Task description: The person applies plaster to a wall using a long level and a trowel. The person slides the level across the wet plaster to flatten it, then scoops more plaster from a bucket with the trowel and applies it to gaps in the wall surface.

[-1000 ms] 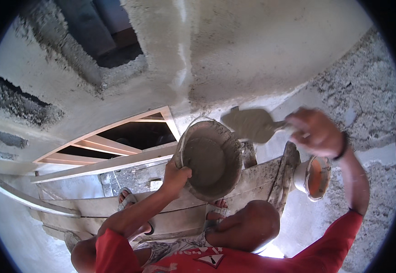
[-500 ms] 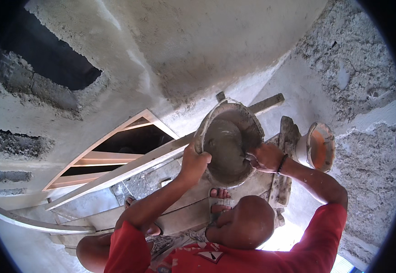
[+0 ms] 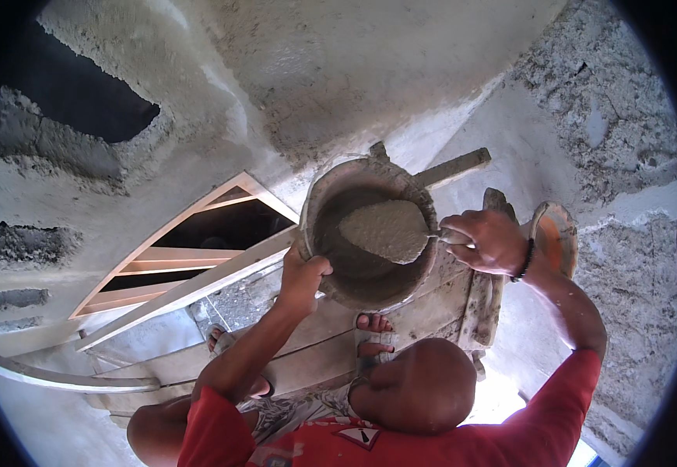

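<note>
A round bucket (image 3: 327, 167), crusted with mortar, is held up in front of me with its mouth facing me. My left hand (image 3: 304, 279) grips its rim at the lower left, thumb over the edge. Wrapped round the handle of a trowel (image 3: 432, 233), my right hand (image 3: 488, 241) is just right of the bucket. The trowel's blade lies over the bucket's mouth and carries a heap of wet grey mortar (image 3: 385, 231), which covers the blade. Darker mortar residue shows inside the bucket behind it.
Wooden planks (image 3: 307, 346) lie under my sandalled feet. A second bucket (image 3: 554, 237) with an orange inside stands at the right. A long wooden beam (image 3: 191, 288) runs beside a timber-framed opening (image 3: 187, 249). Grey plastered wall (image 3: 370, 62) rises ahead, with rough patches at right.
My right hand has drawn back to the right, lifting the trowel out of the bucket with mortar on it. My left hand has shifted left and tilted the bucket.
</note>
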Available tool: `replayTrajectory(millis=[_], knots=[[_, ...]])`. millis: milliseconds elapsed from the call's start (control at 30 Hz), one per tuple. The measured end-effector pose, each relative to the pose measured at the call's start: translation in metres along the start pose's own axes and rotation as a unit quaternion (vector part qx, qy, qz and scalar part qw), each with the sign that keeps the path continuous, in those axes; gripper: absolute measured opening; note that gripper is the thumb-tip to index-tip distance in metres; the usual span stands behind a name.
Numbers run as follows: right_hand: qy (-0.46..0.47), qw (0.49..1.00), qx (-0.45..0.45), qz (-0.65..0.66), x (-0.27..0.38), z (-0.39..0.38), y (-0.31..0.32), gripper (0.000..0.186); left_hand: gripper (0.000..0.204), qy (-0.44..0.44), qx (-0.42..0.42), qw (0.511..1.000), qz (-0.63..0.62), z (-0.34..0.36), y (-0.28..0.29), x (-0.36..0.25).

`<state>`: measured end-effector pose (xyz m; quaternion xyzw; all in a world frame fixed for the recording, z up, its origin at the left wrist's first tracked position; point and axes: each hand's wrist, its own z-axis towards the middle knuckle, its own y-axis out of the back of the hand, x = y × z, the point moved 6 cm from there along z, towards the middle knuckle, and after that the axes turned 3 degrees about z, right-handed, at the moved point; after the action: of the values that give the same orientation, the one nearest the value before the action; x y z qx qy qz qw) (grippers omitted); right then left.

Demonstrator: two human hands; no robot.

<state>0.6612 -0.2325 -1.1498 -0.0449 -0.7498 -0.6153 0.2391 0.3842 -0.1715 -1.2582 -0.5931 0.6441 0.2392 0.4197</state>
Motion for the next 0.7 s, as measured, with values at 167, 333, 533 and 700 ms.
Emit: replayTrajectory(millis=[167, 333, 533, 700], knots=[[0.062, 0.994, 0.072, 0.061, 0.013, 0.015, 0.054, 0.032, 0.054, 0.02, -0.034, 0.998, 0.058, -0.005, 0.037, 0.008], [0.007, 0.959, 0.212, 0.187, -0.016, 0.051, 0.047, 0.026, 0.058, 0.042, -0.097, 0.991, 0.077, -0.018, 0.066, 0.021], [-0.09, 0.994, -0.048, 0.036, -0.092, 0.104, 0.128, 0.036, 0.058, 0.093, -0.116, 0.985, 0.085, -0.031, 0.081, 0.04], [-0.011, 0.993, -0.053, 0.108, -0.069, 0.045, 0.178, 0.039, 0.057, 0.067, -0.086, 0.993, 0.042, -0.024, 0.061, 0.027]])
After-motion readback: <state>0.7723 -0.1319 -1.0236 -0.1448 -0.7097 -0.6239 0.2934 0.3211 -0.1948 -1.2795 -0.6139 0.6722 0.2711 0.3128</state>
